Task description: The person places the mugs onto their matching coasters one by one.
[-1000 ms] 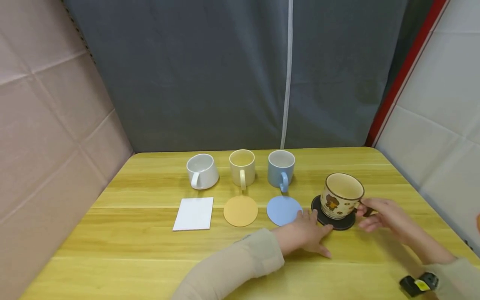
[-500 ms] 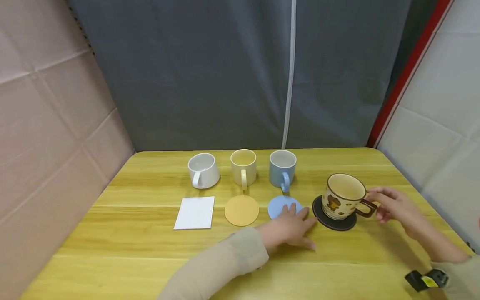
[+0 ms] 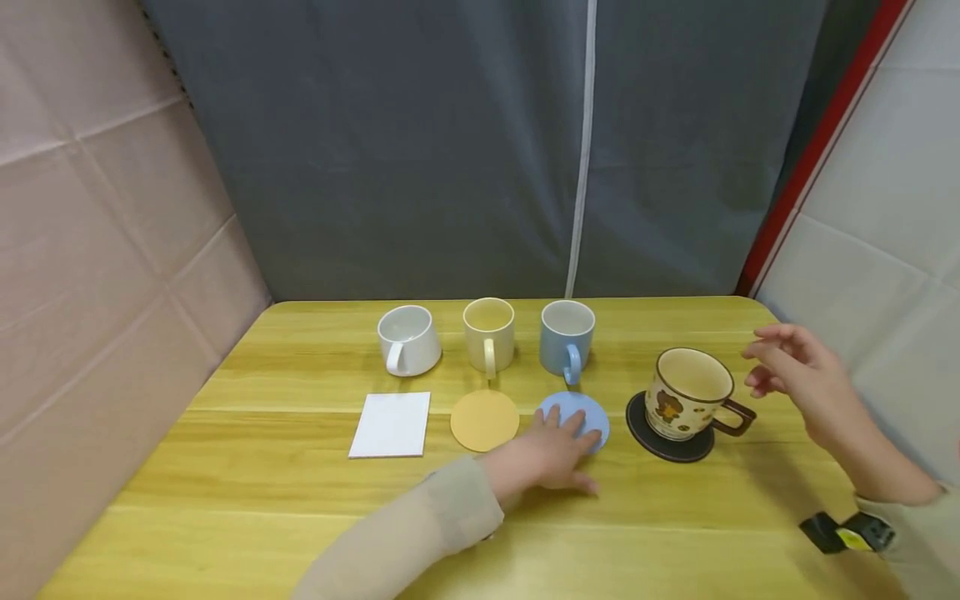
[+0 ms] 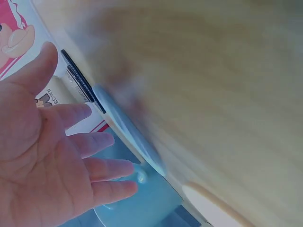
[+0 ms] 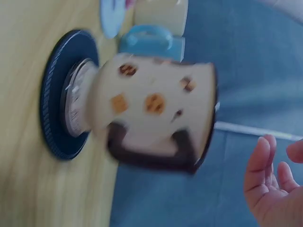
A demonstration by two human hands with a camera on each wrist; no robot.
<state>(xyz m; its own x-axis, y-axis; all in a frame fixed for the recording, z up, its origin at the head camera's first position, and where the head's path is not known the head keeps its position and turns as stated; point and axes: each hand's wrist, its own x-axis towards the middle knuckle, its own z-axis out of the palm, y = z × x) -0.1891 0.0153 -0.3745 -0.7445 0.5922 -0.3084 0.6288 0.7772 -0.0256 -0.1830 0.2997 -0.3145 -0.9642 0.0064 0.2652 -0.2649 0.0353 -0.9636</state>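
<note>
A cream mug (image 3: pixel 678 404) with a bear print, brown rim and brown handle stands upright on a round black coaster (image 3: pixel 693 450). My right hand (image 3: pixel 802 371) is raised just right of the mug, fingers loosely bent around nothing; in the right wrist view the mug handle is apart from it. With fingers spread, my left hand (image 3: pixel 551 450) overlaps the round blue coaster (image 3: pixel 555 402) in the head view. The left wrist view shows its straight fingers and bare palm. Behind that coaster stands a blue mug (image 3: pixel 564 346), handle toward me.
A yellow mug (image 3: pixel 480 342) and a white mug (image 3: pixel 420 350) continue the back row leftward. In front of them lie a round yellow coaster (image 3: pixel 483 421) and a square white coaster (image 3: pixel 390 425). A dark curtain (image 3: pixel 420 167) hangs behind the wooden table (image 3: pixel 247 483).
My right hand has let go of the bear mug's handle and lifted away to the upper right. My left hand has moved left from the black coaster to over the blue one.
</note>
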